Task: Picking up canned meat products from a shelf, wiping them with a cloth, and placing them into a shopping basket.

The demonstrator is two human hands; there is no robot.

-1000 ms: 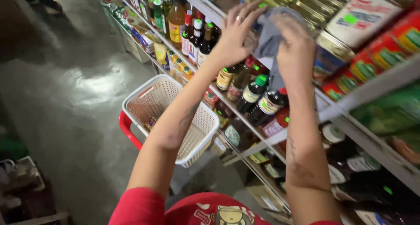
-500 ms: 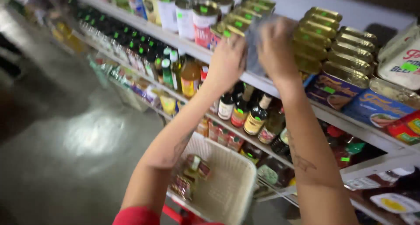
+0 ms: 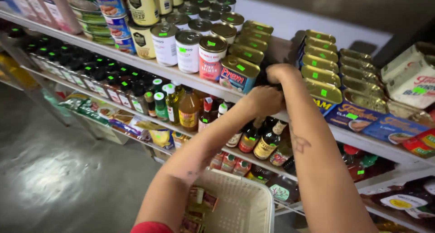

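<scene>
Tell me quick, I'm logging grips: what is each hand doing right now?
Left hand: curled shut at the shelf edge; what it grips cannot be told.
Right hand: curled shut beside it; contents hidden.

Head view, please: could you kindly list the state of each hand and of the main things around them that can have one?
Left hand: curled at the top shelf edge; any grip hidden.
Right hand: curled among the tins; contents hidden.
Flat gold rectangular tins: sealed, stacked in rows.
Round silver-topped cans: sealed, upright.
Dark glass sauce bottles: capped, upright.
White plastic lattice basket: open-topped, holding a few packets.
</scene>
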